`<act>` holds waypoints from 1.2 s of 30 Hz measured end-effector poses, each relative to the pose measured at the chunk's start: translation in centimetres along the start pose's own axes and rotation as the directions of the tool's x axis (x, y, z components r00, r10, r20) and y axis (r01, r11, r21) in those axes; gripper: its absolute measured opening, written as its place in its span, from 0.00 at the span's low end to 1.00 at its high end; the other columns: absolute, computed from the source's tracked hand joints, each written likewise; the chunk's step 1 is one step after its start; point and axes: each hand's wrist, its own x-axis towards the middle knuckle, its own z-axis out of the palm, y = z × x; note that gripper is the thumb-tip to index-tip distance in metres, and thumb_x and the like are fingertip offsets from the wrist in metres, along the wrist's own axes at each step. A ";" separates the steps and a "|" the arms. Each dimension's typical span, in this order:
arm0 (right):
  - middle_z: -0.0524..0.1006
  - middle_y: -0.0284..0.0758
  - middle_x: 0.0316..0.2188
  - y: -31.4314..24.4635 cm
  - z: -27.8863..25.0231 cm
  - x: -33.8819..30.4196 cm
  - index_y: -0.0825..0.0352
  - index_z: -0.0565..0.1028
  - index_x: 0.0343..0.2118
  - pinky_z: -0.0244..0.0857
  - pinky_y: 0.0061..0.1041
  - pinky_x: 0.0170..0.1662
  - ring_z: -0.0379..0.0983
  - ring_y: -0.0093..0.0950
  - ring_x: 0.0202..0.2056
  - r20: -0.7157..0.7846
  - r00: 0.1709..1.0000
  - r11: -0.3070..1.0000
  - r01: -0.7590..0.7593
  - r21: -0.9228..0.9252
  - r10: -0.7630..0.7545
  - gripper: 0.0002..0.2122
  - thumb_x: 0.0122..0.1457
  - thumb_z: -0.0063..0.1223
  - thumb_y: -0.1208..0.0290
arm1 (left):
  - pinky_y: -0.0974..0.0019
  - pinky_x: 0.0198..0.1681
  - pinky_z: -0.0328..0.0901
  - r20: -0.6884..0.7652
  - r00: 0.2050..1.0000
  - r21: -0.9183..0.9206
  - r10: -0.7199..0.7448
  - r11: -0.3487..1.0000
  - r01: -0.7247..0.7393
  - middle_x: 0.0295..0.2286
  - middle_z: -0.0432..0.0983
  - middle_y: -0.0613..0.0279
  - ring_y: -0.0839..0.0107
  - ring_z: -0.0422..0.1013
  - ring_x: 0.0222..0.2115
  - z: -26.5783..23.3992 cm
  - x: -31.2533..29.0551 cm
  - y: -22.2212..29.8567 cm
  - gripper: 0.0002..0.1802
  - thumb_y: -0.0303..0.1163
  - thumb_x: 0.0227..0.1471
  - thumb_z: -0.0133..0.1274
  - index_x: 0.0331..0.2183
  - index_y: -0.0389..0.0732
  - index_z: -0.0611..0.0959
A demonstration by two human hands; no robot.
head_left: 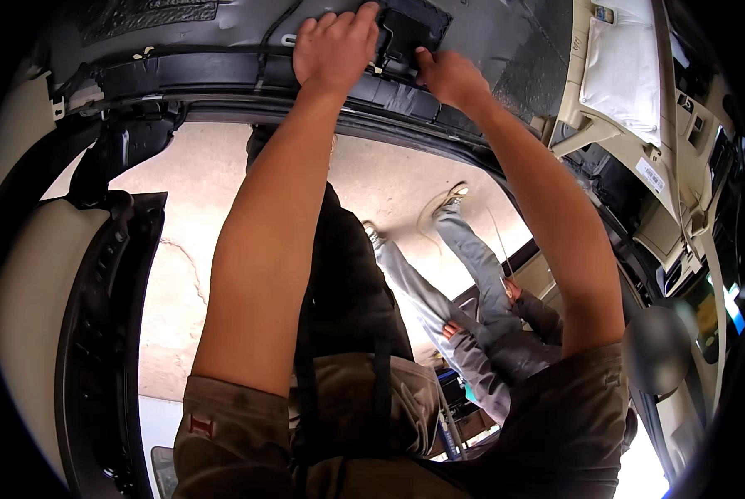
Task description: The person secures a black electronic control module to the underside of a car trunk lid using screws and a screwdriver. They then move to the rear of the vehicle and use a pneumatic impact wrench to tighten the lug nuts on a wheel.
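At the top of the view, my left hand (337,48) rests on the grey floor covering (248,29) of a car's interior. Its fingers are curled close together, and whatever may be under them is hidden. To its right, my right hand (454,76) is closed with the thumb on top, at the edge of a black rectangular panel (414,35) set in the floor. What its fingers hold, if anything, does not show. The black door sill (214,73) runs just below both hands. A dark cable (268,41) lies on the covering left of my left hand.
An open car door (98,333) stands at left. At right are beige trim (593,137) and a white wrapped packet (622,79). Below the sill lies pale concrete floor (185,283). Another person in light jeans (418,287) is nearby, hands low, beside a thin cord (499,237).
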 end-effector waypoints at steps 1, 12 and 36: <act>0.77 0.34 0.25 0.0 0.2 -0.1 0.63 0.75 0.28 0.73 0.34 0.35 0.79 0.35 0.30 0.003 0.999 0.999 -0.038 0.019 0.038 0.17 0.68 0.45 0.55 | 0.66 0.32 0.66 0.003 1.000 0.006 -0.001 1.000 0.001 0.22 0.81 0.74 0.72 0.76 0.26 0.0 0.0 0.0 0.09 0.38 0.54 0.58 0.39 0.57 0.85; 0.80 0.40 0.27 0.7 1.6 2.6 0.64 0.81 0.31 0.74 0.33 0.39 0.80 0.38 0.37 0.169 0.959 0.899 -0.275 0.341 0.229 0.23 0.67 0.41 0.49 | 0.60 0.36 0.68 0.056 0.998 -0.040 -0.009 0.999 0.011 0.24 0.82 0.67 0.66 0.77 0.28 -1.0 0.6 0.5 0.11 0.38 0.55 0.56 0.41 0.51 0.84; 0.80 0.38 0.31 1.1 3.7 -0.4 0.63 0.73 0.39 0.73 0.38 0.45 0.80 0.39 0.41 -0.339 0.924 0.980 0.135 -0.146 -0.178 0.13 0.62 0.52 0.58 | 0.55 0.39 0.69 0.121 0.992 -0.047 -0.048 0.997 0.054 0.26 0.82 0.62 0.62 0.78 0.30 -0.9 0.6 0.4 0.12 0.39 0.57 0.54 0.41 0.47 0.85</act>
